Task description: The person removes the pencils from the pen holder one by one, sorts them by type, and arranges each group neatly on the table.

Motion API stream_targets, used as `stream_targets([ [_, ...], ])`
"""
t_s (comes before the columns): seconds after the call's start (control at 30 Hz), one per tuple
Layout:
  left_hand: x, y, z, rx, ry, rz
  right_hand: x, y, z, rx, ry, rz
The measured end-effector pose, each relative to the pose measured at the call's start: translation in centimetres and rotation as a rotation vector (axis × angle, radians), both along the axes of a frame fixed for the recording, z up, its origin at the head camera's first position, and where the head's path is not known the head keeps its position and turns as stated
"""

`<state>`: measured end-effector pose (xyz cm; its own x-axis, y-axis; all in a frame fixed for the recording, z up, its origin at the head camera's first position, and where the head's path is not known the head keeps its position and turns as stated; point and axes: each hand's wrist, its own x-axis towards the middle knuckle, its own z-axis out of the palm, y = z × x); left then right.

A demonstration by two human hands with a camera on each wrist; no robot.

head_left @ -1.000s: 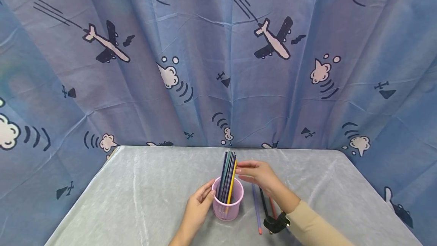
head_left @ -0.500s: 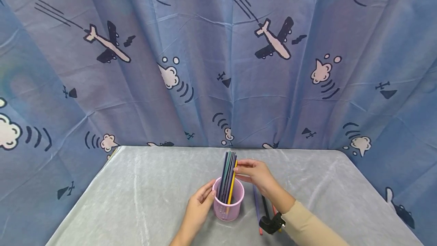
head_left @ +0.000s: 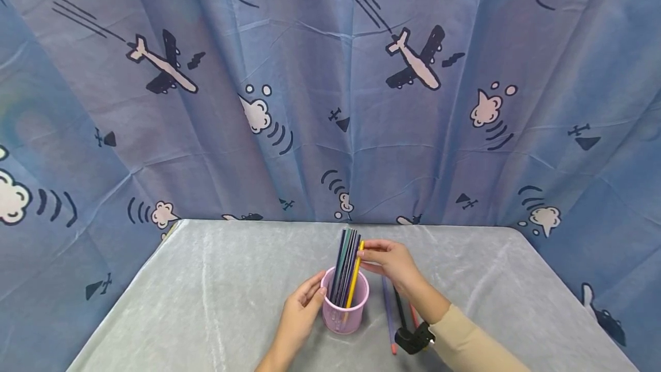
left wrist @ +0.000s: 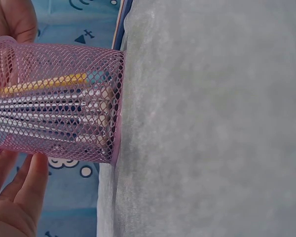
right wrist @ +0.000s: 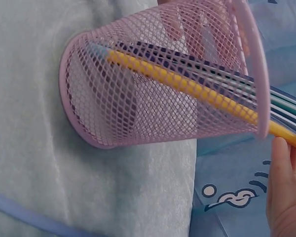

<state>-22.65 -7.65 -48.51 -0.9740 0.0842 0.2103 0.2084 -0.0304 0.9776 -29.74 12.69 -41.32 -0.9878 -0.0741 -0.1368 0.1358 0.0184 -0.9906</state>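
A pink mesh pencil cup (head_left: 343, 321) stands upright on the table, holding a bundle of dark blue and green pencils (head_left: 342, 271) and one yellow pencil (head_left: 353, 283). My left hand (head_left: 299, 312) holds the cup by its left side, thumb at the rim. With thumb and fingers, my right hand (head_left: 395, 266) pinches the upper part of the yellow pencil, which leans right inside the cup. In the right wrist view the blue end of the yellow pencil (right wrist: 187, 89) is down at the cup's base, and the right-hand fingers (right wrist: 282, 182) meet it just above the rim.
Right of the cup, a purple pencil (head_left: 388, 317), a black one (head_left: 400, 306) and a red one (head_left: 414, 314) lie on the grey cloth-covered table (head_left: 248, 280), partly under the right forearm and its black wrist camera (head_left: 413, 338). A blue patterned curtain (head_left: 310, 102) hangs behind.
My right hand has closed its thumb and fingers on the yellow pencil, whose top has shifted slightly right, away from the dark bundle. The left hand and cup stay in place.
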Motion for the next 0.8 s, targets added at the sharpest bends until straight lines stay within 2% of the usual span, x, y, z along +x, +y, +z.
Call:
stream_targets([
  [0.2,-0.1,-0.1,0.1,-0.010,0.000,0.009,0.0,0.5,0.5,-0.046,0.031,0.012],
  [0.43,-0.1,-0.1,0.1,-0.005,-0.002,0.000,0.2,1.1,1.3,-0.054,0.031,-0.025],
  [0.8,0.0,-0.1,0.0,-0.012,-0.007,0.003,0.7,3.0,3.7,-0.064,0.101,-0.030],
])
